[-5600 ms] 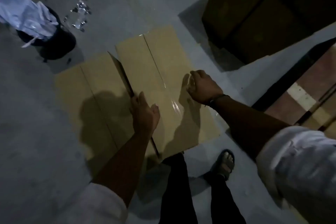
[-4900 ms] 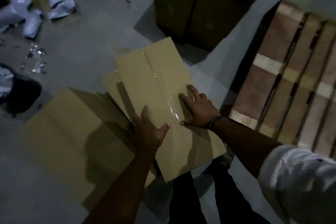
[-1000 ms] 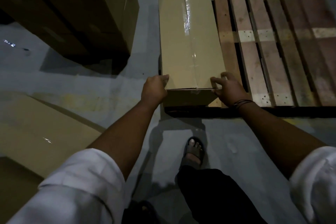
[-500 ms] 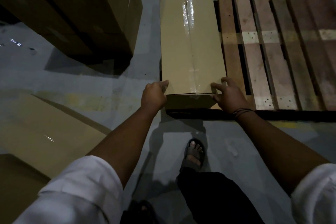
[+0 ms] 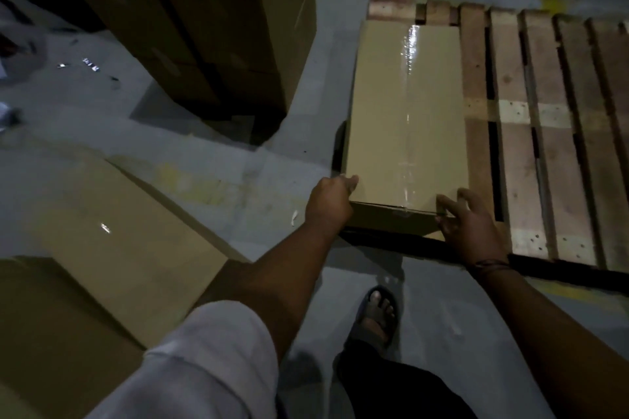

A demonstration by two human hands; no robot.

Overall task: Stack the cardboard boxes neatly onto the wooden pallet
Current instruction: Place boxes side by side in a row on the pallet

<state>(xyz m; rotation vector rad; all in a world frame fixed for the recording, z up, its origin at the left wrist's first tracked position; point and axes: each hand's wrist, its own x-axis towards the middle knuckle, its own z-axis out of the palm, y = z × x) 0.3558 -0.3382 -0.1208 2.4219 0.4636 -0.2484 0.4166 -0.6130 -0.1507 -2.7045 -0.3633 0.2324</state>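
Its near left corner gripped by the left hand (image 5: pixel 330 202), its near right corner touched by the spread-fingered right hand (image 5: pixel 471 228), the taped cardboard box (image 5: pixel 405 119) is set flat along the left edge of the wooden pallet (image 5: pixel 544 163). It is judged stiff, light and tape-slick; bottom corners are advised for holding. Concrete floor (image 5: pixel 238 153) is seen around, stacked cartons (image 5: pixel 204 27) beyond.

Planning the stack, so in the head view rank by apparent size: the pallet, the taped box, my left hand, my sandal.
1. wooden pallet, cut off at the right edge.
2. taped box.
3. left hand and sandal look about alike, so unranked.
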